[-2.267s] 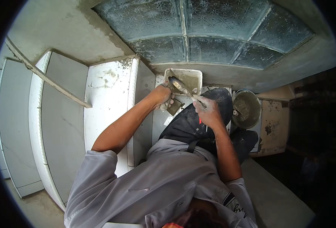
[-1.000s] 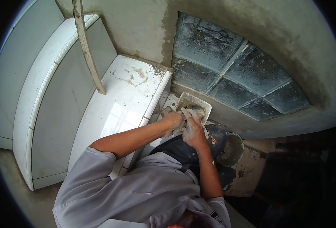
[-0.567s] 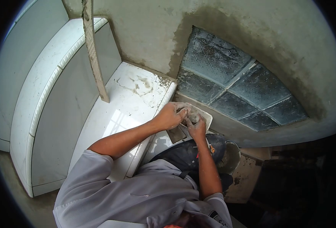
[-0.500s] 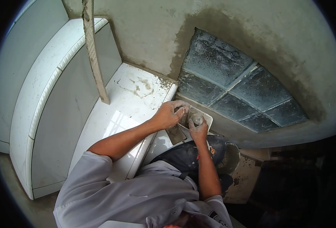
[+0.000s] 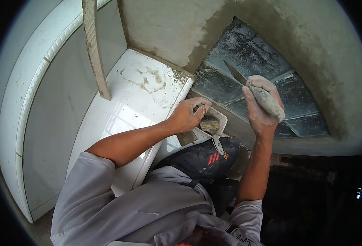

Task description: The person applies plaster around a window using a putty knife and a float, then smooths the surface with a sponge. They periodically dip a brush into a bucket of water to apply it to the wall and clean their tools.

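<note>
My right hand (image 5: 263,100) is raised in front of the glass blocks, its fingers wrapped around the mortar-smeared handle of a small trowel (image 5: 264,100). The trowel's thin blade points up and left and appears nearly edge-on. My left hand (image 5: 189,115) grips the near-left rim of a white plastic container (image 5: 222,119); part of that rim is hidden behind the fingers. In the container leans a paintbrush (image 5: 210,125), its pale handle sticking out over the edge toward my knee. Both hands are dusted with pale powder.
Patterned glass blocks (image 5: 250,61) are set in the grey plastered wall (image 5: 164,28). White tiled ledge (image 5: 127,86) at left carries mortar smears. A wooden strip (image 5: 93,53) stands upright on it. A flat brown piece (image 5: 186,138) lies beside the container. A bucket (image 5: 242,160) stands past my knee.
My right hand has risen from the container, up and right, and now holds the trowel before the glass blocks. My left hand stays at the container, whose brush is now in plain view.
</note>
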Motion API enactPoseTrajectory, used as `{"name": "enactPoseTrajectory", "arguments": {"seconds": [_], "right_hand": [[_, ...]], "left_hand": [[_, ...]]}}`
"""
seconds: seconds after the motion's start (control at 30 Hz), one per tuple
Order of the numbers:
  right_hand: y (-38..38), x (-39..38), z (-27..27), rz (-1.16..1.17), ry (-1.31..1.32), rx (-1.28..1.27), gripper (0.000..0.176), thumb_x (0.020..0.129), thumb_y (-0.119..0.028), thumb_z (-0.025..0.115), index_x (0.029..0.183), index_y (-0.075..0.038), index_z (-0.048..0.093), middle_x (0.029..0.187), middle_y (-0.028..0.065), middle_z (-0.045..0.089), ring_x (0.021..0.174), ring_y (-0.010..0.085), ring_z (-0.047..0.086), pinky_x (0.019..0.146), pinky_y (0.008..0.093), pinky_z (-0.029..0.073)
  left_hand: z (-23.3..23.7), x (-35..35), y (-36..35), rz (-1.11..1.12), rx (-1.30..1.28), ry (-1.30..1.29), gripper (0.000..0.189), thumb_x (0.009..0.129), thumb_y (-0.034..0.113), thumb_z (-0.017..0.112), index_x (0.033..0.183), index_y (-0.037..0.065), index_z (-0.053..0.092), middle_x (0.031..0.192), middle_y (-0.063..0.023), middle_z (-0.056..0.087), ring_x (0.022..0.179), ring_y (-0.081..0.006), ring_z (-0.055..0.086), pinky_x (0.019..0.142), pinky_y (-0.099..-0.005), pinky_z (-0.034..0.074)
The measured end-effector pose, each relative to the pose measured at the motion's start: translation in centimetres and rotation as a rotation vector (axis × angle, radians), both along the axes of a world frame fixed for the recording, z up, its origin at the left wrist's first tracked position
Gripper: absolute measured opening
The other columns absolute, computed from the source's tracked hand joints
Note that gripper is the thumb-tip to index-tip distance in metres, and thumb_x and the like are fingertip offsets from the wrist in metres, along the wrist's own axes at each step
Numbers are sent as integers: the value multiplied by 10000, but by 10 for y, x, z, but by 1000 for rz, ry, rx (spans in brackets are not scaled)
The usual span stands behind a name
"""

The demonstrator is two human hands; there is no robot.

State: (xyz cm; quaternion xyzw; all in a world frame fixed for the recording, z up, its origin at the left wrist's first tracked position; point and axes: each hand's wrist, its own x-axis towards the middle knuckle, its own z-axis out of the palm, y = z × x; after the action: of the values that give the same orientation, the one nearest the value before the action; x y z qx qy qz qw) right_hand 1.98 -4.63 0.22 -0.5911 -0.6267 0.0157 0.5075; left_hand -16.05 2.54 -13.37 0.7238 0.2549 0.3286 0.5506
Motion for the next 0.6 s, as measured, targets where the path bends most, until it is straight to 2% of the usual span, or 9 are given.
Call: {"name": "enactPoseTrajectory", "arguments": {"seconds": [0.07, 0.1, 0.2, 0.23, 0.27, 0.33, 0.37, 0.57, 0.6], "right_hand": [[20, 0, 4, 56, 15, -166, 192, 821, 69, 758, 983, 11, 674, 1031, 88, 705, 924, 128, 647, 829, 285, 532], [29, -2, -3, 101, -13, -164, 200, 788, 37, 762, 963, -15, 681, 981, 83, 714, 878, 174, 680, 796, 300, 531], [29, -6, 9, 102, -155, -101, 216, 778, 28, 765, 971, -18, 679, 968, 100, 708, 863, 218, 685, 793, 309, 530], [31, -4, 6, 116, -126, -44, 243, 759, 33, 766, 978, -22, 676, 968, 112, 703, 851, 262, 685, 788, 322, 528], [33, -4, 1, 125, -150, -90, 230, 770, 40, 766, 976, -13, 678, 974, 109, 706, 863, 233, 681, 794, 310, 530], [37, -5, -3, 135, -206, -165, 204, 793, 54, 766, 973, 4, 682, 987, 101, 713, 888, 173, 673, 805, 287, 533], [36, -9, 0, 132, -202, -116, 202, 796, 55, 764, 972, -1, 683, 982, 112, 711, 881, 178, 672, 803, 293, 532], [41, -12, -2, 165, -235, -102, 214, 794, 49, 771, 984, -5, 690, 990, 114, 715, 893, 199, 688, 811, 295, 536], [43, -14, 0, 149, -254, -97, 205, 798, 47, 772, 980, -10, 696, 1009, 103, 718, 899, 217, 694, 818, 300, 540]], "left_hand": [[4, -1, 1, -19, -38, 19, 213, 1006, 120, 556, 1141, -8, 659, 921, -73, 675, 847, -100, 586, 781, -275, 495], [3, -1, 1, -21, -35, 16, 211, 1002, 115, 556, 1140, -7, 659, 926, -76, 678, 850, -103, 589, 785, -277, 497], [-4, 2, 3, -13, -4, -8, 208, 990, 97, 555, 1140, -2, 659, 936, -84, 681, 856, -111, 597, 794, -283, 501], [-6, 3, 3, -7, 23, -23, 208, 985, 89, 555, 1141, -1, 658, 935, -85, 681, 855, -112, 600, 796, -285, 502], [-7, 3, 3, -6, 57, -38, 209, 980, 81, 554, 1143, 1, 658, 934, -87, 680, 855, -114, 603, 797, -287, 503], [-3, 3, 2, -33, -56, -42, 213, 969, 66, 557, 1143, -8, 655, 935, -101, 677, 863, -116, 606, 804, -287, 505], [-1, 3, 2, -46, -114, -46, 215, 964, 59, 558, 1143, -12, 654, 935, -108, 676, 867, -118, 608, 808, -288, 505], [-6, 4, 4, -49, -30, -35, 231, 982, 77, 552, 1161, -33, 648, 952, -116, 678, 899, -120, 612, 830, -278, 507], [-10, 6, 5, -36, -72, -59, 239, 959, 97, 578, 1146, -29, 656, 1012, -178, 688, 955, -225, 648, 870, -329, 510]]}}
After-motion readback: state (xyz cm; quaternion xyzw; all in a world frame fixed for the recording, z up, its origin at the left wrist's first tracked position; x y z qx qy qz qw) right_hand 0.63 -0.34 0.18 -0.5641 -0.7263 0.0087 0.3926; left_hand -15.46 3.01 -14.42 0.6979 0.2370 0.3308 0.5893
